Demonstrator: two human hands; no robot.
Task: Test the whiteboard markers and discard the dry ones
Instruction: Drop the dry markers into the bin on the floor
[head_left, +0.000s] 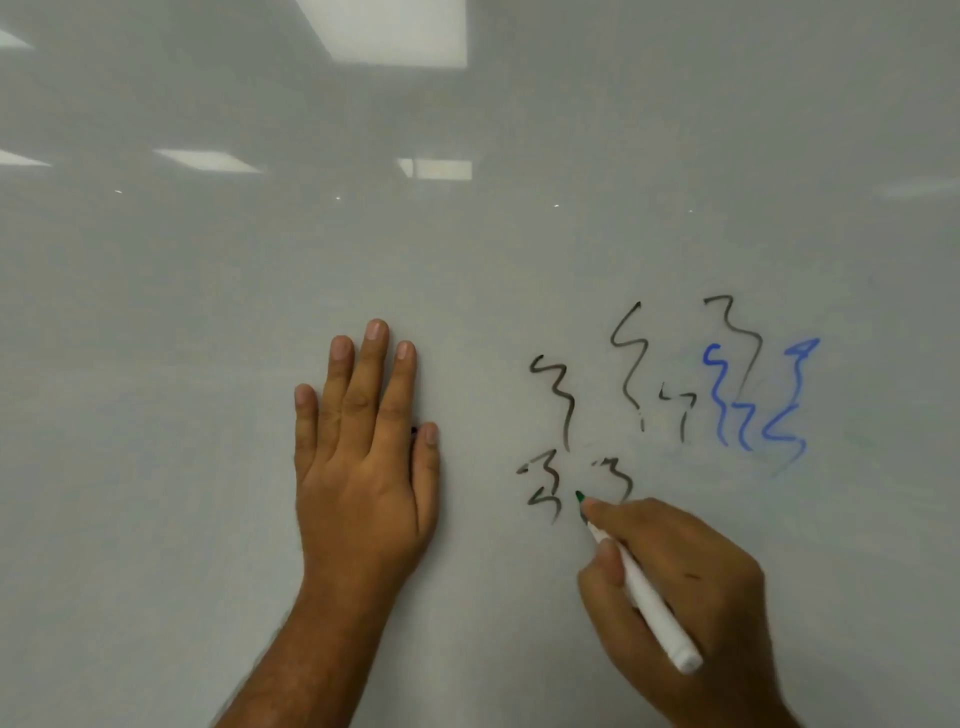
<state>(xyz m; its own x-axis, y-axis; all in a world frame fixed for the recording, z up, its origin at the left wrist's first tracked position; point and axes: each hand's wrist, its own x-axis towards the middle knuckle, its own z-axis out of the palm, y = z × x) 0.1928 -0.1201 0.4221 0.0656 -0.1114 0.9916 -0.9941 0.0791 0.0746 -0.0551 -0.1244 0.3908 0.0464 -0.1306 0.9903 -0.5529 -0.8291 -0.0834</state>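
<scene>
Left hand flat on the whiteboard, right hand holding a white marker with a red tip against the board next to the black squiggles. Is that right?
Not quite: the tip is green, not red, as the head view shows. The rest holds: the left hand lies flat on the whiteboard, and the right hand holds the white marker beside the black squiggles.

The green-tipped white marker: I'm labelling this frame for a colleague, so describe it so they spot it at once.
On the white glossy whiteboard, look lower right, below the black and blue squiggles. There the right hand grips a slim white marker with a green tip touching the board. The left hand lies flat, holding nothing.
</scene>
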